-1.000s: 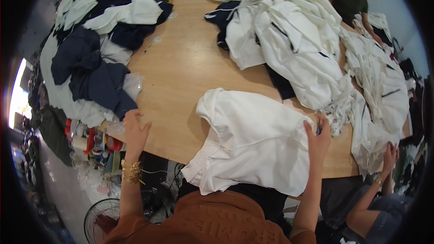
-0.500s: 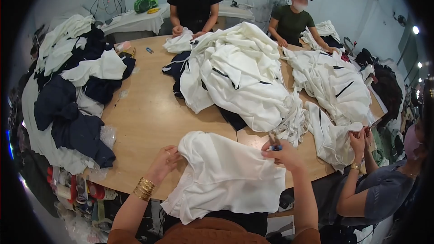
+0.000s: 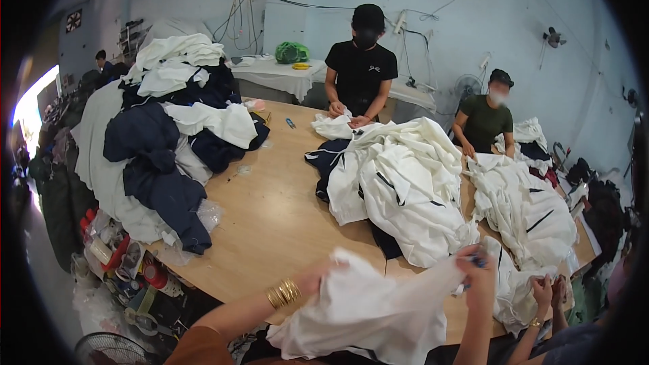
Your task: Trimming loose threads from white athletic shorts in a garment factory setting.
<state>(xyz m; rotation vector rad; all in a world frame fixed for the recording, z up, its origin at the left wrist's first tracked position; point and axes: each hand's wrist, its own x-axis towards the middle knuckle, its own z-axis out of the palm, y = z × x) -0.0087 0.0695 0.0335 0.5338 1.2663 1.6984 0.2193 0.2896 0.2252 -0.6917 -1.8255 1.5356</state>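
Your left hand (image 3: 312, 282) grips one edge of a white garment (image 3: 375, 311), fingers buried in the cloth, gold bangles (image 3: 283, 293) on its wrist. Your right hand (image 3: 478, 267) pinches the opposite edge, raised above the wooden table (image 3: 270, 216), with a small blue item barely visible at its fingertips. Just beyond your right hand lies a heap of white clothes (image 3: 405, 189). Far beyond your left hand sits a navy and white pile (image 3: 162, 155). Another person's hands (image 3: 549, 289) work beside your right.
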